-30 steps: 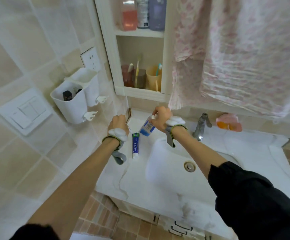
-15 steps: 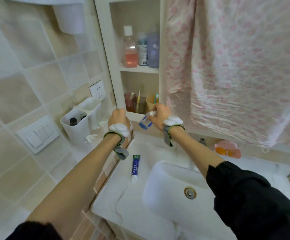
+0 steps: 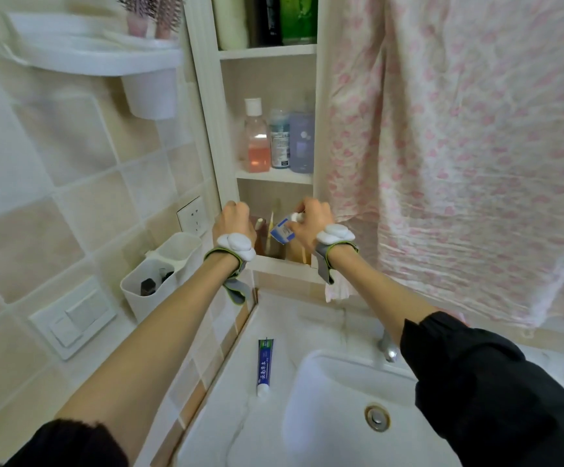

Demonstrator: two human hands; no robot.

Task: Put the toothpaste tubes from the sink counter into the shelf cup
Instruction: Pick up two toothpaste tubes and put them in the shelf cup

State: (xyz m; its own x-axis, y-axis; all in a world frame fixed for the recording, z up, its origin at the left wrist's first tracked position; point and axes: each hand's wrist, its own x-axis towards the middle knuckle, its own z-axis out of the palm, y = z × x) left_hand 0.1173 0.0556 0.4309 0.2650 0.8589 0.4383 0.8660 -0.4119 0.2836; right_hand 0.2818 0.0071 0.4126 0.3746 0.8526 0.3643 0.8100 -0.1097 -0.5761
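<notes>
The right hand [image 3: 312, 221] is closed around a small blue-white plastic toothpaste tube [image 3: 282, 231]; the left hand [image 3: 234, 220] is an empty fist. A soft, light tube like this is best held at its middle.

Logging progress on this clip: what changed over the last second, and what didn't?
The right hand, gripping the white-and-blue tube throughout, carried it up from above the counter to the lowest shelf, in front of the cups. The left hand, fisted and empty, rose alongside. The blue tube stayed flat on the counter; nothing was released.
</notes>
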